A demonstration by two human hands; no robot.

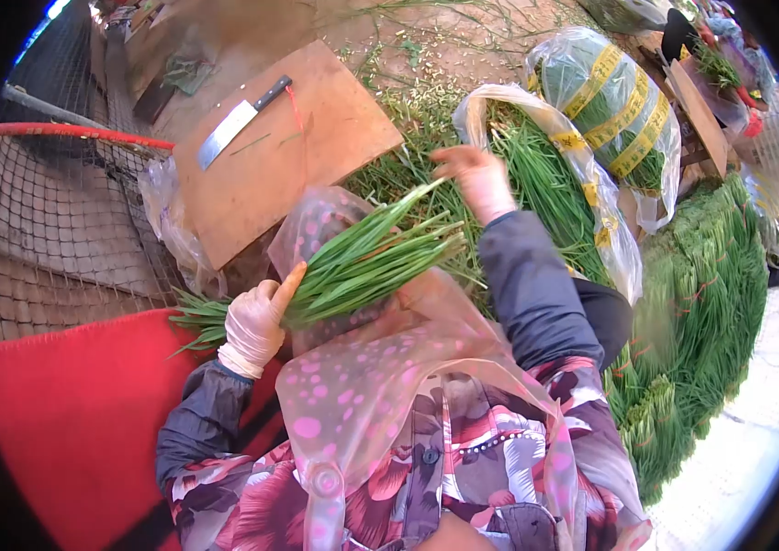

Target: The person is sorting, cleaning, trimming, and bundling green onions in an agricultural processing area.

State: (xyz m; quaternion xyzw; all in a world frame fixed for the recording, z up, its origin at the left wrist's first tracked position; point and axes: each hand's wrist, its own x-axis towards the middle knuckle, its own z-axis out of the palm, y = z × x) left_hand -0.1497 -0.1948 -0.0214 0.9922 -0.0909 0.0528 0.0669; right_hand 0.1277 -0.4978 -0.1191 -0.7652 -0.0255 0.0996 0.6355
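My left hand (256,326), in a pale glove with a bare-looking thumb, grips a bunch of garlic chives (371,275) over my lap. The pale stem ends fan out to the right, and the leaf tips stick out behind the hand to the left. My right hand (476,179), also gloved, is just beyond the stem ends. Its fingers stretch to the left, slightly bent, close to one long stalk that rises above the others; I see nothing held in them. Under the bunch lies a clear apron (353,386) with pink dots.
A cleaver (233,133) lies on a wooden board (334,119) ahead. At the right are an open plastic bag of chives (545,174), a yellow-taped bag (610,101) and a big chive pile (701,321). Red cloth (68,404) and netting (59,220) are left.
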